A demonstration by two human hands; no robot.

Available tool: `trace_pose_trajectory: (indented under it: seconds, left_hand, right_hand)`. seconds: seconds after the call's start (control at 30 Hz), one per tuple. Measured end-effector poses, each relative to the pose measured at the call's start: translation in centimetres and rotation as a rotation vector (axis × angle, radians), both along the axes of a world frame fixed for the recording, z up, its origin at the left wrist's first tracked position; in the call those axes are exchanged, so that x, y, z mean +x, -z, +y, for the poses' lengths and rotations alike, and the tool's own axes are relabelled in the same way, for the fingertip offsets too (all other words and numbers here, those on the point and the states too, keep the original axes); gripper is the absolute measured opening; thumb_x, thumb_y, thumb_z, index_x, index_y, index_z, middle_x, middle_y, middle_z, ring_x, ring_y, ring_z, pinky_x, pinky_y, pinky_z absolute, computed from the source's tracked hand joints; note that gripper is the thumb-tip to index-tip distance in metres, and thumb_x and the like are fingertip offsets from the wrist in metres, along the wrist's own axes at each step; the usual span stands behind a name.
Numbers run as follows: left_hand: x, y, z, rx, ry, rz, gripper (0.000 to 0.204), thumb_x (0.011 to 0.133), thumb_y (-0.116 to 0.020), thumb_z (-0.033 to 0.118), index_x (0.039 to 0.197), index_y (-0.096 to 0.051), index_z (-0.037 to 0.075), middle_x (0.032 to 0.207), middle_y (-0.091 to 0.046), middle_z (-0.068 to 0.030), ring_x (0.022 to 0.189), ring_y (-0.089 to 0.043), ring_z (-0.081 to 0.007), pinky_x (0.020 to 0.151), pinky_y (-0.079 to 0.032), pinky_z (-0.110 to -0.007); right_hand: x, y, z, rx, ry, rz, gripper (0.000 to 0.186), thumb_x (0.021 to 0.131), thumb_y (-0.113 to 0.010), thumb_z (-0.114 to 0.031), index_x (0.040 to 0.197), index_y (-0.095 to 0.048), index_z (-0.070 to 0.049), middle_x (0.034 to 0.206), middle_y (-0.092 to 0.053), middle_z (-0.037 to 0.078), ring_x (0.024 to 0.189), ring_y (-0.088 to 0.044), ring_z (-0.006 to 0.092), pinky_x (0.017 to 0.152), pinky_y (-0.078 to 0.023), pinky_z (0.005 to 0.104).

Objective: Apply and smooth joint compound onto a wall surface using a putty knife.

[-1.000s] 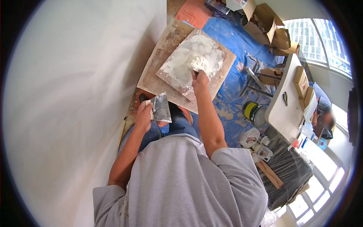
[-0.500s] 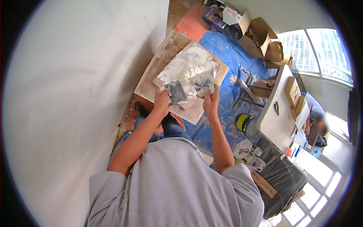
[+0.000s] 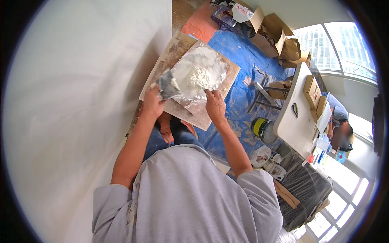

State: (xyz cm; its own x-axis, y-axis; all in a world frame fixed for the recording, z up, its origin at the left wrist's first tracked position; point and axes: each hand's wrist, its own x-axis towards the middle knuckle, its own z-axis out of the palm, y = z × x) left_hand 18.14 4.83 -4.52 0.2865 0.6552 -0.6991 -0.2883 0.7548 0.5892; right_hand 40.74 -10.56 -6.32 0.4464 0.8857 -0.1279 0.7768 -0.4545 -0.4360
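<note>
My left hand [image 3: 153,101] grips a thin, flat metal scraper [image 3: 167,84], smeared with pale paste and held tilted over the left side of a smeared board. On that board [image 3: 187,58] lies a heap of whitish paste [image 3: 200,77] with a smeared film around it. My right hand [image 3: 215,106] is at the near right of the heap, fingers curled together; what they hold is hidden or seen edge-on. Beneath the smeared board is a larger, worn wooden board [image 3: 150,83].
Blue sheeting [image 3: 231,48] covers the floor. To the right stand a white table [image 3: 289,125] with pliers [image 3: 295,110] and a bucket [image 3: 265,130]. Cardboard boxes [image 3: 265,42] are at the back. A pale wall [image 3: 89,89] rises close on the left. Another person [image 3: 336,109] is beyond the table.
My left hand has moved left with its scraper, away from the heap. My right hand has shifted slightly left and turned; the flat plate it held no longer shows. The paste looks more heaped.
</note>
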Motion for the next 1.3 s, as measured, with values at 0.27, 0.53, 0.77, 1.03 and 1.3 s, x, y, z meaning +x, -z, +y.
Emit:
trace_pose_trajectory:
  seconds: [0.27,0.53,0.77,1.03,1.3]
  left_hand:
    - [-6.8,0.4,-3.6,-0.1,-0.101,0.146,0.018,0.102,-0.057,0.024,0.118,-0.06,0.017,0.104,-0.069,0.0012,0.089,-0.068,-0.0154,0.065,-0.054,-0.034]
    - [-9.0,1.7,-7.6,-0.182,-0.078,0.114,0.022,0.103,-0.055,0.023,0.124,-0.058,0.017,0.106,-0.069,0.0011,0.09,-0.069,-0.017,0.066,-0.055,-0.033]
    - [-9.0,1.7,-7.3,-0.145,-0.077,0.075,0.021,0.102,-0.055,0.021,0.122,-0.058,0.016,0.109,-0.068,-0.0009,0.093,-0.069,-0.0192,0.068,-0.058,-0.04]
    - [-7.3,0.6,-7.4,-0.153,-0.003,0.069,0.021,0.102,-0.055,0.022,0.122,-0.058,0.015,0.109,-0.068,-0.0009,0.094,-0.069,-0.0179,0.069,-0.057,-0.038]
    - [-6.9,0.8,-7.2,-0.113,0.037,0.059,0.027,0.103,-0.055,0.024,0.129,-0.056,0.015,0.111,-0.067,-0.0004,0.095,-0.068,-0.018,0.075,-0.056,-0.039]
  right_hand:
    - [-2.0,8.4,-1.5,-0.157,-0.066,-0.17,0.036,0.09,-0.056,-0.01,0.123,-0.067,-0.021,0.119,-0.06,0.009,0.11,-0.06,0.0319,0.086,-0.052,0.0494]
    - [-2.7,10.9,-1.6,-0.177,-0.24,-0.22,0.041,0.09,-0.054,-0.008,0.129,-0.064,-0.02,0.118,-0.06,0.009,0.113,-0.059,0.0324,0.089,-0.048,0.0513]
    - [-1.0,8.0,-2.8,-0.328,-0.346,-0.178,0.046,0.09,-0.057,-0.009,0.133,-0.06,-0.022,0.126,-0.057,0.008,0.119,-0.057,0.0311,0.091,-0.049,0.0537]
    - [-0.6,13.2,-1.1,-0.101,-0.198,-0.276,0.053,0.088,-0.056,-0.005,0.136,-0.058,-0.025,0.133,-0.054,0.009,0.117,-0.056,0.0327,0.092,-0.049,0.05]
    - [-0.5,11.0,-0.9,-0.22,-0.309,-0.186,0.027,0.091,-0.056,-0.011,0.113,-0.07,-0.019,0.111,-0.064,0.008,0.113,-0.06,0.0362,0.086,-0.052,0.0484]
